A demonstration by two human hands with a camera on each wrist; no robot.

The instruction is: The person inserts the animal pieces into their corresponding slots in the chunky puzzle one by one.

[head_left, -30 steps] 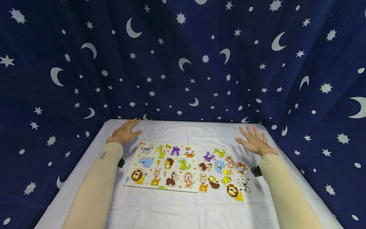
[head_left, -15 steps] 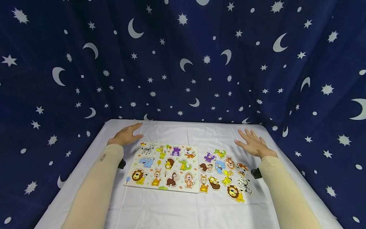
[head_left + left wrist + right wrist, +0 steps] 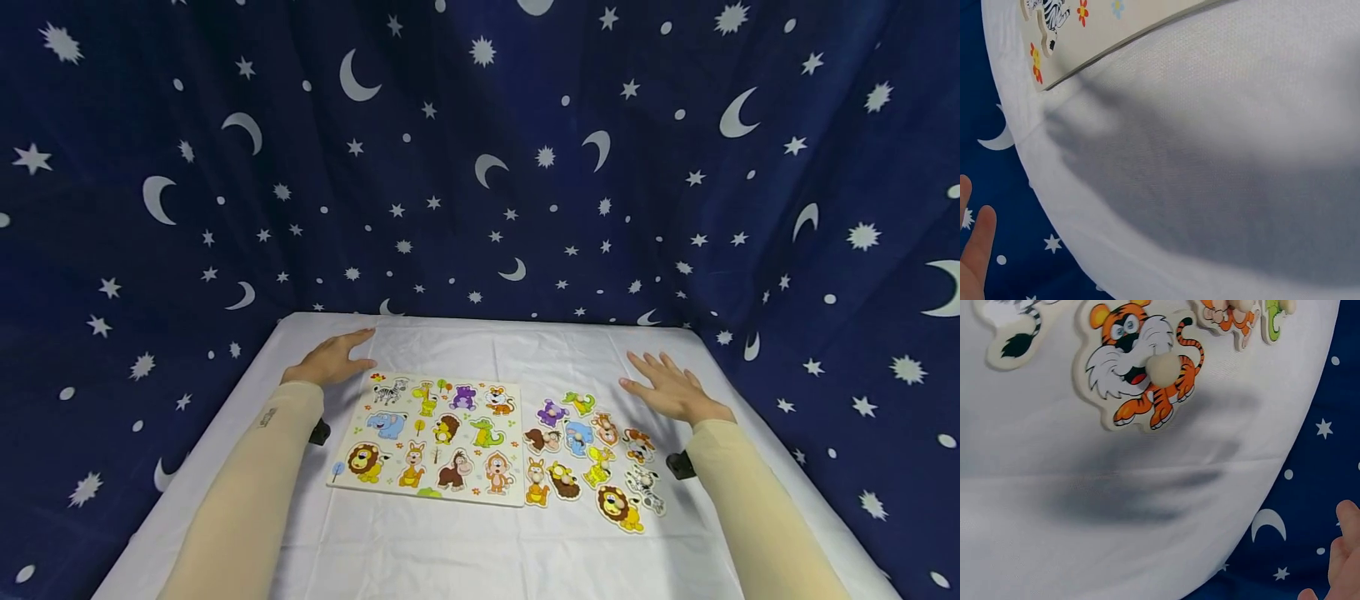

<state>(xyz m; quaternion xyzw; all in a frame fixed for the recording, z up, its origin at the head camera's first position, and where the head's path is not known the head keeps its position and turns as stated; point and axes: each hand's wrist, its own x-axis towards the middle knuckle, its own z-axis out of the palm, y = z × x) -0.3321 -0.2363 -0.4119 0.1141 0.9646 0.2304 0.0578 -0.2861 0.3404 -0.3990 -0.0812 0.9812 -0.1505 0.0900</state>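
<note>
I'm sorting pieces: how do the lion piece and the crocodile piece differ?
The lion piece is yellow with a brown mane; the crocodile piece is green. The lion piece looks larger and lies lower in the head view; the crocodile piece smaller and higher. Both lie loose on the white cloth.

This is probably a curtained-off studio booth, navy moon-and-star drapes point(image 3: 450, 167) walling in a white-clothed table point(image 3: 427, 550).

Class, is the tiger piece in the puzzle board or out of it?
Out: the tiger piece lies on the white cloth, apart from the board.
</note>
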